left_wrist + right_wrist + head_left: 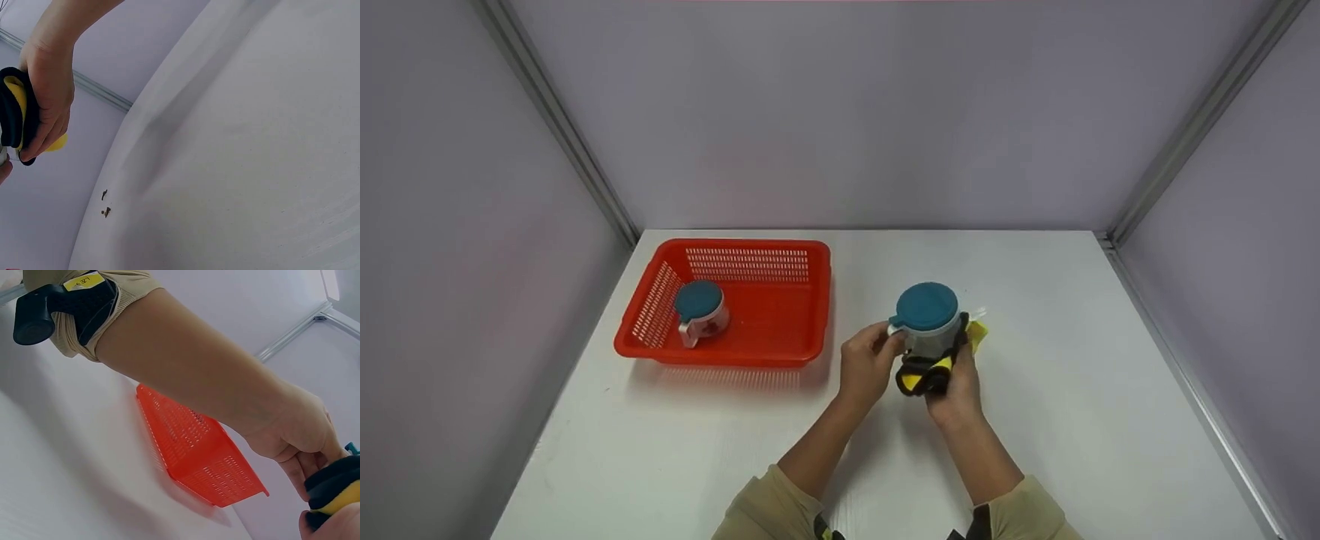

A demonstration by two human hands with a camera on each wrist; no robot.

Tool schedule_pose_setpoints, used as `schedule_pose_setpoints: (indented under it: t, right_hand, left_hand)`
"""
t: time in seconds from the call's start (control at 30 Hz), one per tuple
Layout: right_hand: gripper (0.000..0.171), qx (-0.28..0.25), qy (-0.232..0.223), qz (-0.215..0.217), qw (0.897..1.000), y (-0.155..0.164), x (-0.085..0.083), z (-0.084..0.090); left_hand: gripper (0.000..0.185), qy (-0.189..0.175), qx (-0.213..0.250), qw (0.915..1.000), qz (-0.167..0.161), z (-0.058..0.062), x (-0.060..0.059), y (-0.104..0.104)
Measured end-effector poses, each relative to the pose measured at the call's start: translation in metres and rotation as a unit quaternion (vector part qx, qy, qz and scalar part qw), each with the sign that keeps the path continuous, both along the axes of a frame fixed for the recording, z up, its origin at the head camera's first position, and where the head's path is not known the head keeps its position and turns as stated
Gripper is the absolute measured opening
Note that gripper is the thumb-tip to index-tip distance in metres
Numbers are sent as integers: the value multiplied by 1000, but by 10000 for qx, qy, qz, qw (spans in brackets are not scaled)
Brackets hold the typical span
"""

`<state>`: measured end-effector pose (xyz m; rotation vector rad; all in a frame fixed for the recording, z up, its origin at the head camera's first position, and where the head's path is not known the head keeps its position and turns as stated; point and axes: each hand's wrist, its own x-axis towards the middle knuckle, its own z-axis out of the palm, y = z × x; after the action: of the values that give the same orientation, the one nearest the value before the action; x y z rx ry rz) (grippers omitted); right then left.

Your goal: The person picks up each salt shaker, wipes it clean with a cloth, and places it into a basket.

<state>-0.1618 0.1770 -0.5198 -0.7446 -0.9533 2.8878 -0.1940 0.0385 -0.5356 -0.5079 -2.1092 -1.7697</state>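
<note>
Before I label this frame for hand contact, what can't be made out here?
- Head view: the front of the mug is covered by the yellow-and-black cloth and the right hand.
- Left wrist view: the mug is cut off by the left edge; only the cloth and right hand show.
- Right wrist view: the left hand hides the mug; the red basket shows from outside, its contents unseen.

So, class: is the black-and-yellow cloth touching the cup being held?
Touching. The head view shows the cloth, held by the right hand, pressed against the cup.
</note>
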Motion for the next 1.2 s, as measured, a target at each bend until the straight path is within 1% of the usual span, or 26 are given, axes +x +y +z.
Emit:
schedule_pose_setpoints:
  t: [0.17,0.4,0.5,0.6,0.73,0.83,0.93,1.03,1.2]
  right_hand:
    - [75,230,-16,27,9997,-2,2,0]
    - [67,607,369,76,9974,-3,2,-4]
    - [60,857,507,178,9949,-3,3,-5]
    - [57,1074,667,274,9916,-2,3,-7]
    - [59,1241,837,336,9882,-1,2,-10]
    - [62,1303,940,358,9864,0,1,-12]
    - [64,1346,1109,364,9840,0,0,-15]
    - [62,1337,1122,369,9840,0,0,-16]
    - [51,1353,913,489,9854,-2,1,-18]
  left_hand:
    - [23,-45,-32,9999,161,1,-1,0]
    - [23,10,18,9994,350,3,-1,-3]
    - [23,-13,122,9994,336,5,-2,-5]
    - [24,-65,272,9993,231,6,-3,-6]
    - [24,-205,435,9988,105,7,-5,-7]
    - [22,-310,443,9985,125,10,-5,-8]
    - [19,-299,362,9987,218,12,-5,-8]
    - [19,-217,293,9989,285,13,-6,-8]
    - [22,-23,230,9991,348,12,-5,-6]
